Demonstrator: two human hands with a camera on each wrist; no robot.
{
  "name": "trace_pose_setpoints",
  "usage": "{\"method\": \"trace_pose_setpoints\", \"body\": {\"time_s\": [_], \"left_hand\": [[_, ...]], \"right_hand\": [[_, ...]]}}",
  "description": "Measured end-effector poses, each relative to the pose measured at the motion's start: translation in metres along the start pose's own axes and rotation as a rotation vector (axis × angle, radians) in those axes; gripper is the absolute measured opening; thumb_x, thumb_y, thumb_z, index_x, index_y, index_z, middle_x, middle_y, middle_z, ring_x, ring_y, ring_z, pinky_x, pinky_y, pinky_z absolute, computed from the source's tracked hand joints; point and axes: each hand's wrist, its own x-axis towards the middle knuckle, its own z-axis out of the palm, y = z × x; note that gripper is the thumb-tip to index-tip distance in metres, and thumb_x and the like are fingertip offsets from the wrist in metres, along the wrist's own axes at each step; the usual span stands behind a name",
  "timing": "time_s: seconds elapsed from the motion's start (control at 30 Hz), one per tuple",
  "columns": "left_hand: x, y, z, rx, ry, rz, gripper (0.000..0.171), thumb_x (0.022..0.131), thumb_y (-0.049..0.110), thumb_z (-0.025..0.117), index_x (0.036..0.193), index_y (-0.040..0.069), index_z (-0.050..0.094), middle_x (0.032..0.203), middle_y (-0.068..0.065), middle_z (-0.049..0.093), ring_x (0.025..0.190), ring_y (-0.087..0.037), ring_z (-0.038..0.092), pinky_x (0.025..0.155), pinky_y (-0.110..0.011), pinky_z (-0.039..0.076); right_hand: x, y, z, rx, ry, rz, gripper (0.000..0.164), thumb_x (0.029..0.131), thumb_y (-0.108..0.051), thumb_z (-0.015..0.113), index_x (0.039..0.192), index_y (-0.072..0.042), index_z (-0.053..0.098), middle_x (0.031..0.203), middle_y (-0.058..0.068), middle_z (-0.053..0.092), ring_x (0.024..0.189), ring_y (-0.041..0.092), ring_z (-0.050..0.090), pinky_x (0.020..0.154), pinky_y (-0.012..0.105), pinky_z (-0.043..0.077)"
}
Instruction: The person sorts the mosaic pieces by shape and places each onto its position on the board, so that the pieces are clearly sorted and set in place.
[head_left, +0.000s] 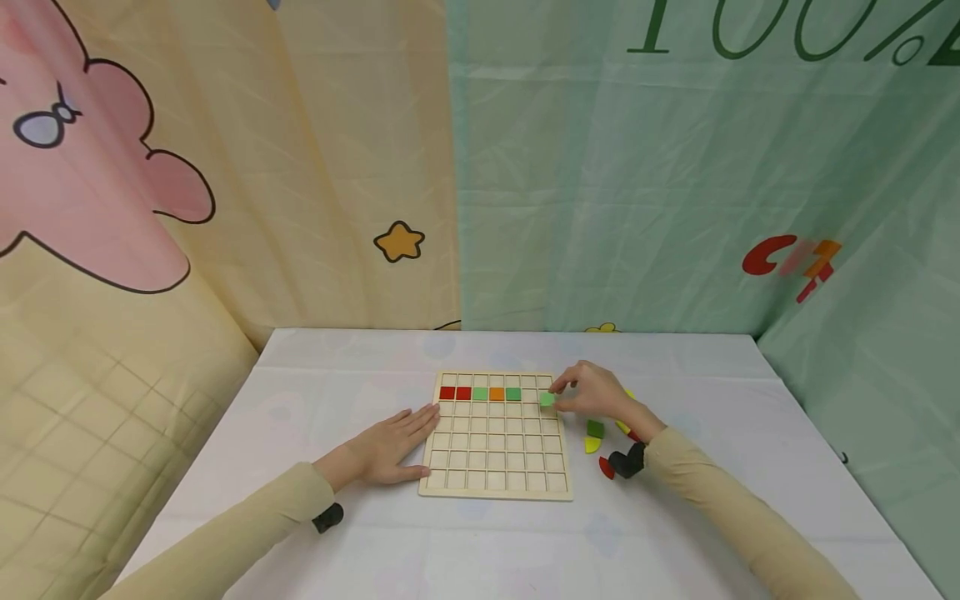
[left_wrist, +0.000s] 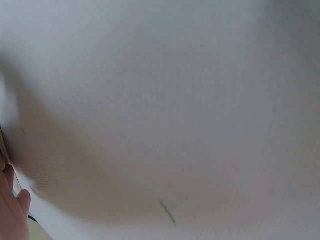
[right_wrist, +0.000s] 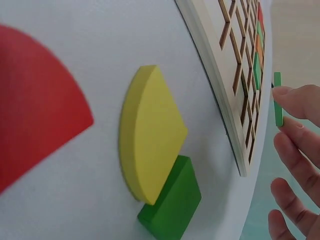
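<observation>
A wooden grid board [head_left: 495, 450] lies on the white table, with a row of red, light green, orange and green square tiles [head_left: 481, 393] set near its far edge. My right hand [head_left: 592, 390] pinches a light green square tile [head_left: 547, 400] between thumb and finger above the board's far right part. In the right wrist view the green tile [right_wrist: 278, 99] is seen edge-on between the fingertips. My left hand [head_left: 393, 446] lies flat with straight fingers, touching the board's left edge. Only part of the left hand [left_wrist: 14, 205] shows in the left wrist view.
Right of the board lie loose pieces: a dark green block [head_left: 596, 428], a yellow quarter-round piece [head_left: 592, 445] and a red piece [head_left: 606, 467]. More yellow and red pieces are partly hidden by the right wrist. Printed curtains stand behind the table [head_left: 480, 550].
</observation>
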Motion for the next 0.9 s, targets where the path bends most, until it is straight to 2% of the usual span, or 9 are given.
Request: {"method": "trace_pose_setpoints", "body": {"time_s": [0.3, 0.63, 0.9], "left_hand": [[0.001, 0.000, -0.003, -0.004, -0.029, -0.018, 0.087, 0.094, 0.064, 0.035, 0.154, 0.005, 0.014, 0.163, -0.008, 0.010, 0.151, -0.021, 0.011, 0.121, -0.042, 0.019], [0.000, 0.000, -0.004, -0.016, -0.027, -0.014, 0.087, 0.094, 0.065, 0.035, 0.154, 0.005, 0.014, 0.163, -0.007, 0.010, 0.151, -0.021, 0.011, 0.121, -0.042, 0.019], [0.000, 0.000, -0.003, -0.010, -0.030, -0.013, 0.087, 0.094, 0.065, 0.034, 0.154, 0.005, 0.014, 0.163, -0.008, 0.010, 0.151, -0.021, 0.011, 0.121, -0.042, 0.019]], "right_hand": [[0.016, -0.005, 0.004, -0.003, -0.028, -0.047, 0.021, 0.076, -0.033, 0.079, 0.091, -0.020, 0.078, 0.084, -0.010, 0.071, 0.085, 0.012, 0.060, 0.076, 0.032, 0.053], [0.027, -0.013, 0.009, 0.000, -0.050, -0.019, 0.020, 0.076, -0.032, 0.080, 0.092, -0.019, 0.078, 0.088, -0.007, 0.073, 0.081, 0.010, 0.058, 0.069, 0.028, 0.049], [0.033, -0.012, 0.013, -0.023, -0.053, -0.032, 0.020, 0.076, -0.032, 0.080, 0.090, -0.019, 0.078, 0.089, -0.006, 0.073, 0.076, 0.007, 0.057, 0.065, 0.025, 0.048]]}}
